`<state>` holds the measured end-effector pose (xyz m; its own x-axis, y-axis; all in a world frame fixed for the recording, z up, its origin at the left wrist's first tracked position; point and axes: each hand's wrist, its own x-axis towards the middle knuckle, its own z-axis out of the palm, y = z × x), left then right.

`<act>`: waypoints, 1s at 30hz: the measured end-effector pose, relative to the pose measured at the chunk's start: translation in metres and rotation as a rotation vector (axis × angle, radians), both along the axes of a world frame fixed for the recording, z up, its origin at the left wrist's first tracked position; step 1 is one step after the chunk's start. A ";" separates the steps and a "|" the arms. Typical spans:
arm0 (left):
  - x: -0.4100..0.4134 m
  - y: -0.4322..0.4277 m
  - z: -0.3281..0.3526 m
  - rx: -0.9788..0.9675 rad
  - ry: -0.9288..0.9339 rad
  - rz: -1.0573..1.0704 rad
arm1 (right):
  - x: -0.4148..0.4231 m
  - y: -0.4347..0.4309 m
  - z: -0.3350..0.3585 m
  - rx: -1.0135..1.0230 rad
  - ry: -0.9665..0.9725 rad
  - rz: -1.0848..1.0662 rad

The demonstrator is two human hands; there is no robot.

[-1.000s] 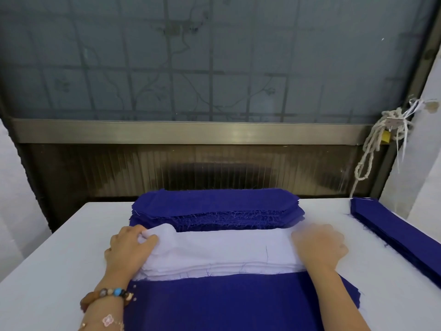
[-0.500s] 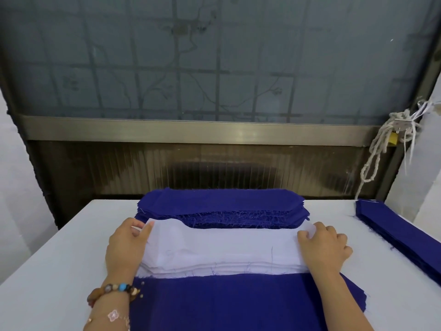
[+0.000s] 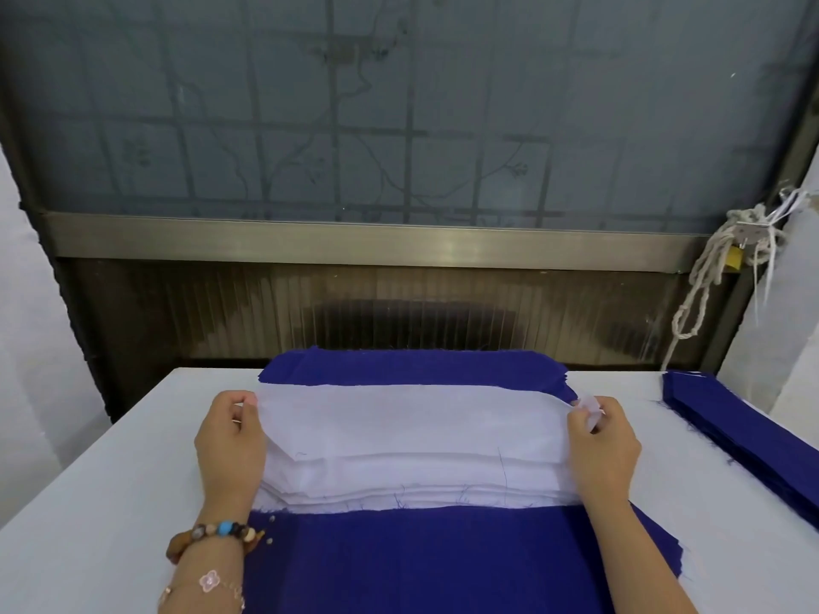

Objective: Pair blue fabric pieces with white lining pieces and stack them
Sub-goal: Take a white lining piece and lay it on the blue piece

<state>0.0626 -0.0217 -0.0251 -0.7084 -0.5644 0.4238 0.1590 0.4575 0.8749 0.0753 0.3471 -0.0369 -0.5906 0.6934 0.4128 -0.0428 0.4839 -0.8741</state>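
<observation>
White lining piece (image 3: 412, 418) is pinched at its ends by left hand (image 3: 230, 436) and right hand (image 3: 602, 445).

Nothing legible is picked up at this moment: no text, label, brand, number or sign can be read on the blue fabric (image 3: 443, 565), the white lining pieces (image 3: 412, 436), the bench (image 3: 88, 502) or the frosted window (image 3: 399, 104). On the brass padlock (image 3: 733, 258), right of frame, any marking is too small to be made out.
</observation>
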 end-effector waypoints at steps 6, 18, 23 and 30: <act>0.000 0.004 0.000 0.014 0.022 -0.049 | -0.002 0.006 -0.001 -0.095 0.018 0.001; 0.021 -0.002 0.035 -0.022 0.031 -0.018 | 0.026 0.016 0.020 -0.016 0.041 0.054; 0.059 -0.007 0.030 -0.033 -0.032 -0.018 | 0.058 0.023 0.016 0.027 -0.031 0.060; 0.102 -0.006 0.006 -0.091 -0.194 -0.026 | 0.102 0.024 0.000 0.055 -0.176 0.049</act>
